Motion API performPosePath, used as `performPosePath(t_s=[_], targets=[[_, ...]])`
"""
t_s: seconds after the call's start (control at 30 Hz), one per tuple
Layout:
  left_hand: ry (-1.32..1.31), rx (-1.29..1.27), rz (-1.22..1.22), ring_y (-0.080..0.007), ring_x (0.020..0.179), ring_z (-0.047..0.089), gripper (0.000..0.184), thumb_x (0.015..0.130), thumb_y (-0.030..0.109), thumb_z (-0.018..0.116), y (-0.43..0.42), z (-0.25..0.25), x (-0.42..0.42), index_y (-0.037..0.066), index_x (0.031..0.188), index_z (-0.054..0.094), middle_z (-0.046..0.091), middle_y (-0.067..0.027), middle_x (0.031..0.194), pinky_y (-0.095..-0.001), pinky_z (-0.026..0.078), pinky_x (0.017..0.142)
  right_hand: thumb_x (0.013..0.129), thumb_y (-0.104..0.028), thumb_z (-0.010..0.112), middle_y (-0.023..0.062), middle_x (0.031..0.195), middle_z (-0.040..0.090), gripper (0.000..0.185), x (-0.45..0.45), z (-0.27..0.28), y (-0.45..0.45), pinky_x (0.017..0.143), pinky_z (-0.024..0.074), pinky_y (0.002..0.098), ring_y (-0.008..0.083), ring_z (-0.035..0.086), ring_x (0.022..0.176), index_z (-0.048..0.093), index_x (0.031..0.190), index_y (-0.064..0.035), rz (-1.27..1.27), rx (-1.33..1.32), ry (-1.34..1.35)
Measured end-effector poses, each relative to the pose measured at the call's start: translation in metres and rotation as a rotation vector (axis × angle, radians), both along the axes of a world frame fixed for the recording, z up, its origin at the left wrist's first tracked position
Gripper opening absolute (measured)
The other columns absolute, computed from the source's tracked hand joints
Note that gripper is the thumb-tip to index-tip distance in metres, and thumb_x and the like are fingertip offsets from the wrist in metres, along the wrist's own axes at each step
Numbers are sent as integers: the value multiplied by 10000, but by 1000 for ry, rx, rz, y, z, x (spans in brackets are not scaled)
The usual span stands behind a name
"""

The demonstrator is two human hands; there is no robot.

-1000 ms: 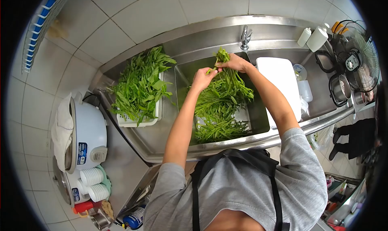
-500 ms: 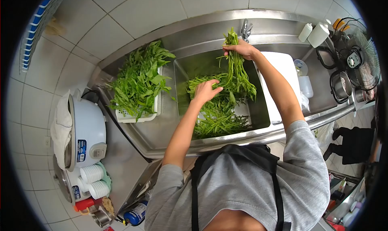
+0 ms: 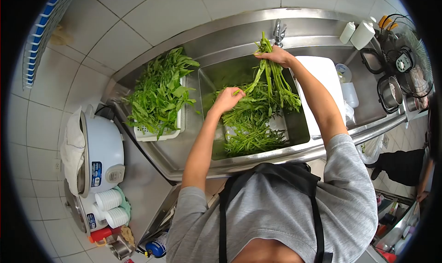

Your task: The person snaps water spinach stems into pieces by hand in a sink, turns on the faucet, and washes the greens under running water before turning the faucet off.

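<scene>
Green leafy stalks [image 3: 251, 141] lie in the steel sink basin [image 3: 214, 145]. My right hand [image 3: 275, 55] is closed round an upright bunch of stalks [image 3: 278, 81] at the basin's back right, below the tap, with the stems above the fist and the rest hanging down. To its left, my left hand [image 3: 228, 99] pinches the end of a green stalk that slants toward the bunch. Left of the basin, a pile of leafy greens [image 3: 161, 92] fills a white perforated basket [image 3: 172, 133].
A white board [image 3: 317, 85] covers the area right of the basin, below the tap [image 3: 278, 32]. White bottles [image 3: 363, 35], a fan [image 3: 405, 65] and pots stand further right. On the left are a rice cooker [image 3: 108, 148] and stacked white cups [image 3: 113, 207]. Another person [image 3: 403, 166] stands at the far right.
My right hand has moved back and right with the bunch. My left hand came away from the bunch, went down to the greens, and now pinches a stalk slightly further left.
</scene>
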State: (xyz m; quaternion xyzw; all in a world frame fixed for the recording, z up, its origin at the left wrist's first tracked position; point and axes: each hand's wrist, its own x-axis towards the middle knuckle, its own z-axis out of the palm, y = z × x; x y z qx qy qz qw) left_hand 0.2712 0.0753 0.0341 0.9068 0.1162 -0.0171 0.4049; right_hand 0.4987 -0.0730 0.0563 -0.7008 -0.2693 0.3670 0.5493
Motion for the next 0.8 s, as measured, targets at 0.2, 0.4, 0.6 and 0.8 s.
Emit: performPosePath(t_s=[0.2,0.4,0.6,0.8], targets=[[-68,-19,78,-166,685,590,262,801,295,569,3,0,0,63,887,655,639,-103,757,-317,447,657,704,-343,709,42,667,541,361,1,-5,2,488,457,292,128,527,541,602,791,-9,-76,-115,-40],[310,177,-20,-277,772,603,266,732,314,644,5,6,-14,66,830,658,639,-138,815,-352,451,721,710,-360,707,37,621,523,360,-2,0,2,456,435,284,127,502,495,560,695,-31,-53,-101,6],[62,16,-36,-291,847,597,317,790,322,607,-6,-20,-5,59,964,638,626,-171,891,-367,446,739,711,-354,711,45,636,540,348,-3,2,2,464,450,287,132,523,511,559,690,-42,-52,-61,134],[26,-155,-131,-94,663,493,262,817,294,595,-38,10,15,62,934,633,595,-39,730,-290,427,649,717,-367,703,60,657,559,359,-13,7,6,508,471,289,147,544,534,561,740,-38,-68,13,220]])
